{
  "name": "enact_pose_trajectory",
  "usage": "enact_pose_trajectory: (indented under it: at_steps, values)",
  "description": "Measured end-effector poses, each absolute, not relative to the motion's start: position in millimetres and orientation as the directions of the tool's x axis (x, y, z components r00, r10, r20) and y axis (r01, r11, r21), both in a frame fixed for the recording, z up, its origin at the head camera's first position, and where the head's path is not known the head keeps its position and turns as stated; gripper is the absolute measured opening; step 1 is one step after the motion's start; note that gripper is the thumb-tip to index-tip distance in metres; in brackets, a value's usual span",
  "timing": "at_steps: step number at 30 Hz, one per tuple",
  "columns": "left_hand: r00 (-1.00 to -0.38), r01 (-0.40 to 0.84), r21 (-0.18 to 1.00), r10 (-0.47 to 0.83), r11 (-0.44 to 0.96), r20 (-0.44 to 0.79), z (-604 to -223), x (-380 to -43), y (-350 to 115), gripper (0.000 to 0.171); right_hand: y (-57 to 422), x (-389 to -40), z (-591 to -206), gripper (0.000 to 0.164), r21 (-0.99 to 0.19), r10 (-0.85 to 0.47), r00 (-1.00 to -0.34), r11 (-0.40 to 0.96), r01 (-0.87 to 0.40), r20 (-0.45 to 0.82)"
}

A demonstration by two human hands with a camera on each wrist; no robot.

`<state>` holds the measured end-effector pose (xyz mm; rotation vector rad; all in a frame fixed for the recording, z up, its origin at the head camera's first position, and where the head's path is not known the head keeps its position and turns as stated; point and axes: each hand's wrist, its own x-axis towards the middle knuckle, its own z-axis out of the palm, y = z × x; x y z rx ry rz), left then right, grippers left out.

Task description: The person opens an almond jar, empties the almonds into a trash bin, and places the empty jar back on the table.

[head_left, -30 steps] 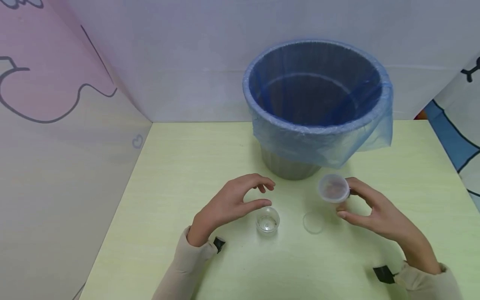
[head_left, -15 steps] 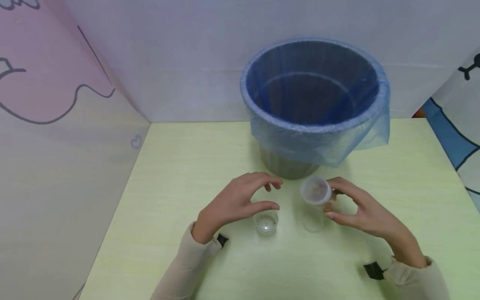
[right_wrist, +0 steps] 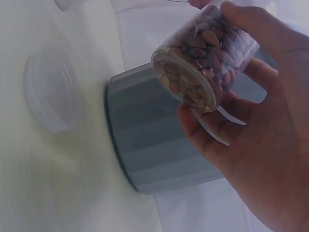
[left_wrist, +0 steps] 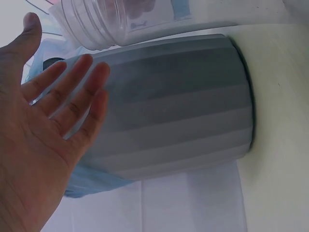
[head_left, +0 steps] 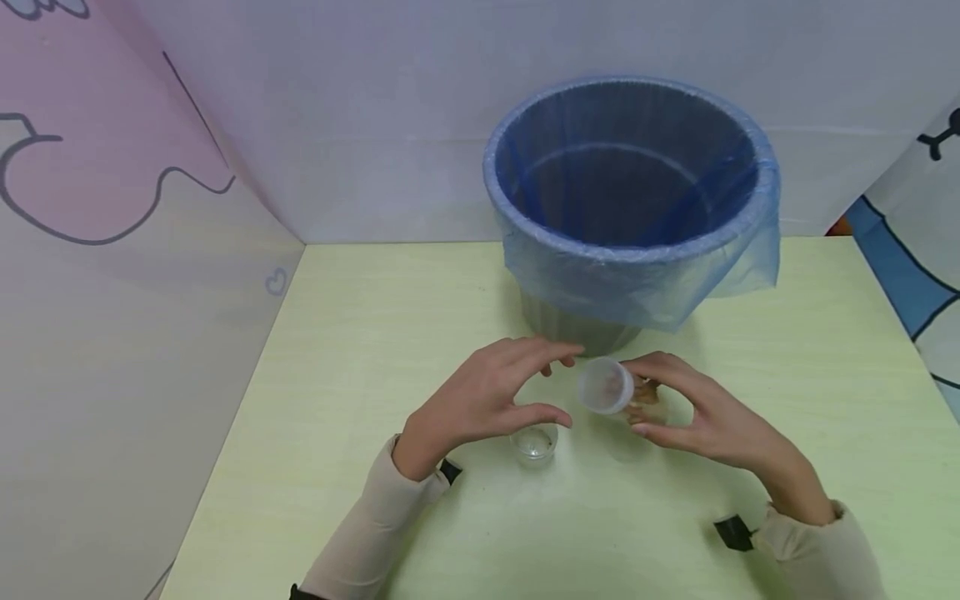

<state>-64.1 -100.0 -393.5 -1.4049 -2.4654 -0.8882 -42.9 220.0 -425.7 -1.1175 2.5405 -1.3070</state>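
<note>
Right hand: gripping a tilted, filled jar
Left hand: hovering, spread, empty
Handover: seemingly being readied, next wanting left-hand grip

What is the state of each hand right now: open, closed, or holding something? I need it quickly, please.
Left hand: open, holding nothing.
Right hand: holding a clear jar of brown, nut-like pieces.
</note>
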Motion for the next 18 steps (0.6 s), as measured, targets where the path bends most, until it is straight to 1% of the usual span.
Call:
enact_pose_trajectory:
  at_steps: [3, 7, 18]
  values:
    - [-0.515, 0.847, 0.391, 0.737, 0.359, 0.439, -394.5, -64.2, -98.7, 0.072, 217.7, -42.6, -423.8, 0.075, -0.725, -0.633, -0.738, 0.393, -0.566, 0.234]
    - [-0.493, 0.862, 0.365, 0.747, 0.351, 0.446, -396.3, -64.5, -97.3, 0.072, 214.9, -43.8, -421.6, 0.075, -0.721, -0.633, -0.739, 0.4, -0.565, 0.228]
    - [-0.504, 0.859, 0.343, 0.746, 0.381, 0.435, -399.5, -67.8, -93.1, 0.081, 210.5, -47.4, -423.1, 0.074, -0.718, -0.654, -0.716, 0.374, -0.587, 0.244]
